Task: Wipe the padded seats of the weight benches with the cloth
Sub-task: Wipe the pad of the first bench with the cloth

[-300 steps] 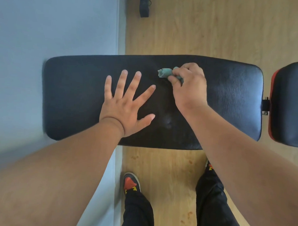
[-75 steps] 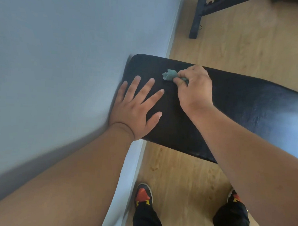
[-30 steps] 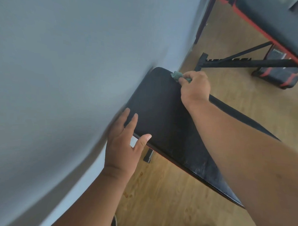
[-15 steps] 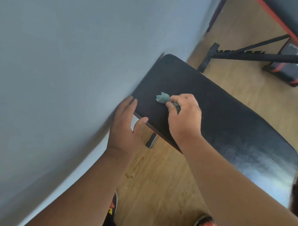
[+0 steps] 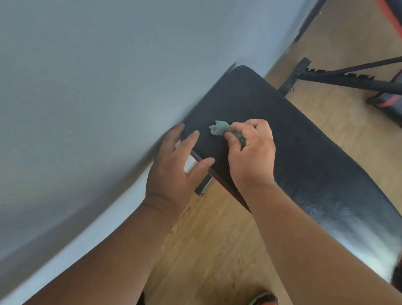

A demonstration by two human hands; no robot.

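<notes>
Seen from above, a black padded seat [image 5: 297,160] runs diagonally beside a grey wall [image 5: 95,80] over a wood floor [image 5: 210,248]. The right hand [image 5: 252,158] pinches a crumpled green cloth [image 5: 219,128] between thumb and curled fingers, holding it on the padding near the seat's wall end. The left hand [image 5: 174,172] rests on the near corner just beside it — fingers straight and together, thumb on the seat's edge.
</notes>
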